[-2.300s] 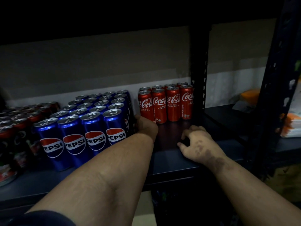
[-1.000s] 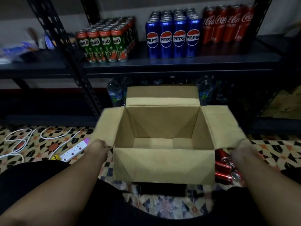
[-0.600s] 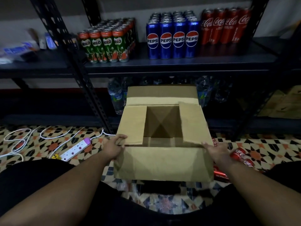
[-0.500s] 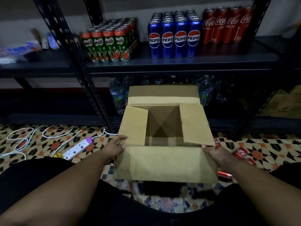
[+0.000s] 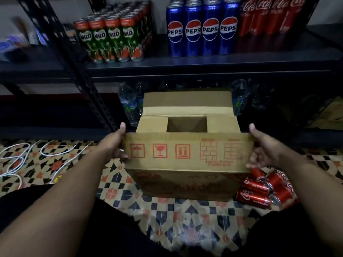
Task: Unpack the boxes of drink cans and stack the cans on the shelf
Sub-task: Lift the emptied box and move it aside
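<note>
A brown cardboard box (image 5: 185, 184) stands on the patterned floor in front of me, and what shows of its inside holds no cans. Its two side flaps are folded in. My left hand (image 5: 114, 143) and my right hand (image 5: 263, 147) grip the ends of the near flap (image 5: 187, 153), which is raised and shows red handling symbols. Several red Coca-Cola cans (image 5: 259, 190) lie on the floor right of the box. On the shelf (image 5: 204, 62) above stand green Milo cans (image 5: 111, 38), blue Pepsi cans (image 5: 202, 32) and red Coca-Cola cans (image 5: 269, 17) in rows.
A black perforated shelf post (image 5: 74, 58) slants down at the left. Water bottles (image 5: 130, 106) stand under the shelf behind the box. White cables (image 5: 24, 154) lie on the floor at the left. My dark-clothed legs fill the bottom of the view.
I left the shelf and turned down to the box. The side flaps were folded inward, then both hands lifted the near flap up over the opening.
</note>
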